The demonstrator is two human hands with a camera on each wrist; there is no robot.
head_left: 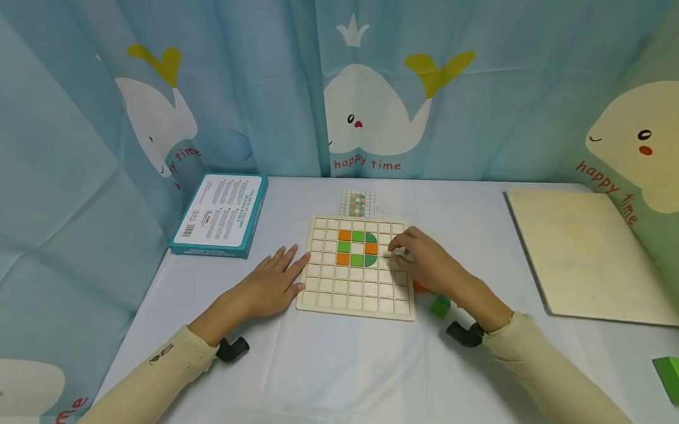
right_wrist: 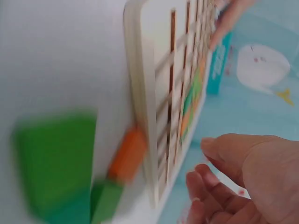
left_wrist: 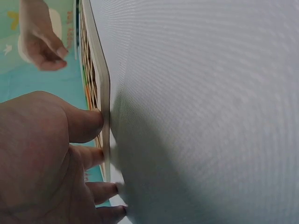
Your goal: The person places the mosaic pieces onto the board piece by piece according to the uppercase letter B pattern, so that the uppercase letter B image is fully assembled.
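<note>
A pale wooden grid board (head_left: 342,288) lies on the white table. Orange, green and rounded dark-green tiles (head_left: 357,260) form a ring around one bare square in its upper middle. My left hand (head_left: 270,285) rests at the board's left side, thumb and fingertips touching its edge (left_wrist: 103,84). Over the board's right part hovers my right hand (head_left: 428,263), fingers loosely bent. The right wrist view shows a gap between thumb and fingers (right_wrist: 210,177) with nothing in it. Beside the board's right edge lie an orange block (right_wrist: 128,155) and green blocks (right_wrist: 56,158), partly hidden by my right hand in the head view.
A small printed pattern card (head_left: 357,203) lies just behind the board. At the back left sits a teal-edged box (head_left: 220,216). A large pale wooden panel (head_left: 588,254) is at the right, with a green block (head_left: 676,380) nearer. Blue curtains (head_left: 266,76) enclose the table.
</note>
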